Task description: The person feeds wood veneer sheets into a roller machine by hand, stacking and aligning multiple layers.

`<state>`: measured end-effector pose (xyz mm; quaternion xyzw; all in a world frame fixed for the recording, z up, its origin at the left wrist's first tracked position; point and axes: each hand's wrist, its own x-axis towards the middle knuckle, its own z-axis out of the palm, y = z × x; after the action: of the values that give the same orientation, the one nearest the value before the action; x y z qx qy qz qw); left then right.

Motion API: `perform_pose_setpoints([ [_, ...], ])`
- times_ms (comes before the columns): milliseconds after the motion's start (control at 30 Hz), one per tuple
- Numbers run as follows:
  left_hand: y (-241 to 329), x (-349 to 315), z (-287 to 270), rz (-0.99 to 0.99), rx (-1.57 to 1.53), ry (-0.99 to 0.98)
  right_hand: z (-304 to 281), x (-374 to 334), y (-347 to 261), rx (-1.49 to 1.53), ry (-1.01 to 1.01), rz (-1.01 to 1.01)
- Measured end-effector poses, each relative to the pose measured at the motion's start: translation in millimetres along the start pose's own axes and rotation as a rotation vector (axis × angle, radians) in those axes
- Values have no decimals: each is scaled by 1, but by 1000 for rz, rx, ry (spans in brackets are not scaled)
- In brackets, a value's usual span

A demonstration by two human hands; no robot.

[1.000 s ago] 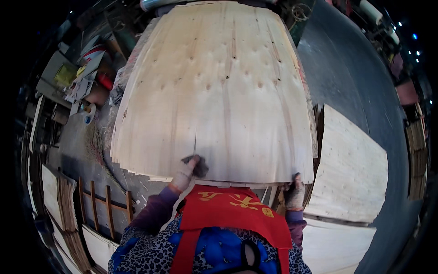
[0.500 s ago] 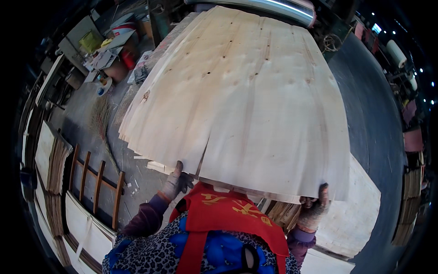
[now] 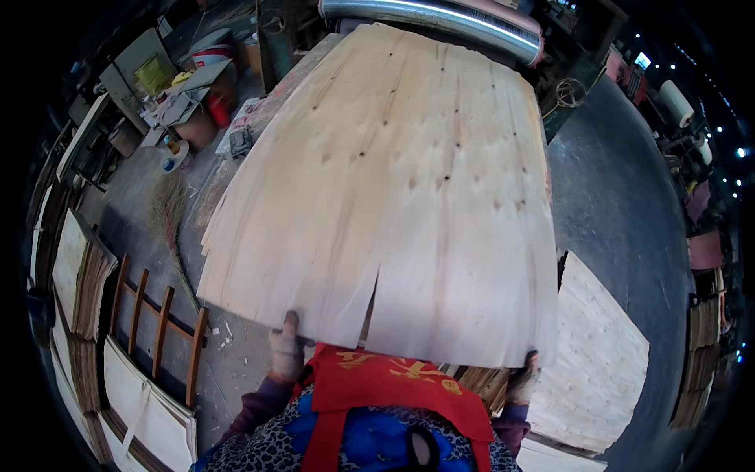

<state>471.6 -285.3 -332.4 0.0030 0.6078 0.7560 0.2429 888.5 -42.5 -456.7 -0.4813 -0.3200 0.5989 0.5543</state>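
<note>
A large pale wood veneer sheet [image 3: 393, 204] with dark knots and a split in its near edge spreads out in front of me. My left hand [image 3: 286, 348], in a light work glove with dark fingertips, grips the near edge left of the split, thumb on top. At the near right corner my right hand [image 3: 522, 381] pinches the same edge, its other fingers hidden underneath. Layered edges of more sheets show along the left side.
A shiny metal roller [image 3: 440, 17] lies beyond the sheet's far edge. More veneer [image 3: 602, 354] is stacked at the right. On the left are a wooden rack [image 3: 163, 326], a twig broom [image 3: 167, 208], veneer stacks [image 3: 149, 401] and a red bucket [image 3: 219, 110].
The veneer sheet's near edge has come closer to me and its right side has shifted left, uncovering more of the right-hand stack. Both hands have moved with it, still holding the edge.
</note>
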Motion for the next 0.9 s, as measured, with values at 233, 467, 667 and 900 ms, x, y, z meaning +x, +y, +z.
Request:
perform_pose_setpoints([
  [233, 27, 55, 6, 86, -18, -20, 90, 11, -60, -91, -43, -23],
  [467, 121, 95, 63, 415, -325, -126, 199, 4, -152, -108, -112, -306],
  [667, 139, 150, 89, 342, -188, -135, 258, 42, -174, -125, -141, -457],
  [900, 149, 222, 119, 184, -120, -140, 308, 94, -171, -135, -199, -272],
])
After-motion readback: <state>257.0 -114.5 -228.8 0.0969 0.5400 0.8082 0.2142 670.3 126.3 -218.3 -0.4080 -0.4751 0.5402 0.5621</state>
